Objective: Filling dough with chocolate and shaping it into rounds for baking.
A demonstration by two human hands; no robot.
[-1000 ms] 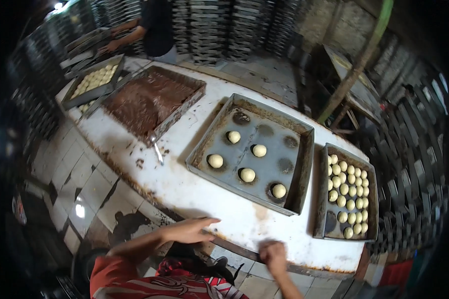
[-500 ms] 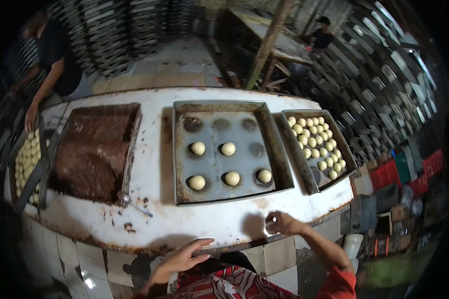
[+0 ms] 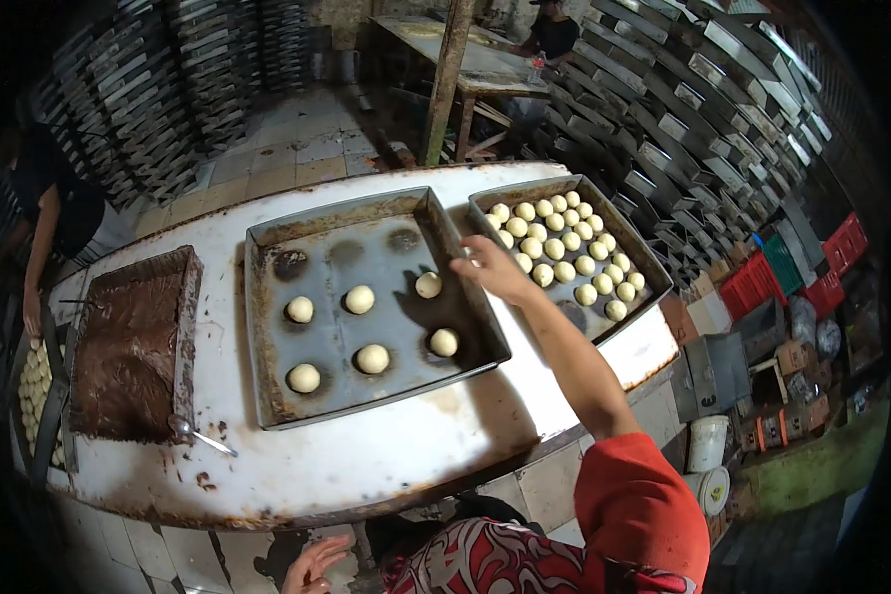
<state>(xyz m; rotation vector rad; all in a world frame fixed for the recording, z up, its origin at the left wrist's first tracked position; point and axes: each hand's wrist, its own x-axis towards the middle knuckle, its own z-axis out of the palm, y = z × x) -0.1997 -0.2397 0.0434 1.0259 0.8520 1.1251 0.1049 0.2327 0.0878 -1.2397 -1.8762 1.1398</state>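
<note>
My right hand [image 3: 493,269] reaches across the white table [image 3: 366,465] and hovers between two metal trays, fingers loosely spread, nothing visible in it. The middle tray [image 3: 267,247] holds several pale dough balls [image 3: 359,299] on a greased sheet. The right tray [image 3: 643,307] is packed with many small dough balls [image 3: 560,247], just beyond my fingertips. My left hand [image 3: 312,566] hangs low below the table's front edge, fingers apart and holding nothing.
A tray of dark brown filling [image 3: 129,346] sits at the left with a spoon [image 3: 200,434] by its corner. Another person [image 3: 49,218] stands at the far left by a further tray of dough balls [image 3: 35,381]. Stacked trays line the walls; buckets and crates lie at the right.
My right hand has risen from the table's front edge and stretched forward to the gap between the two dough trays. My left hand has dropped below the table edge. The view has swung right.
</note>
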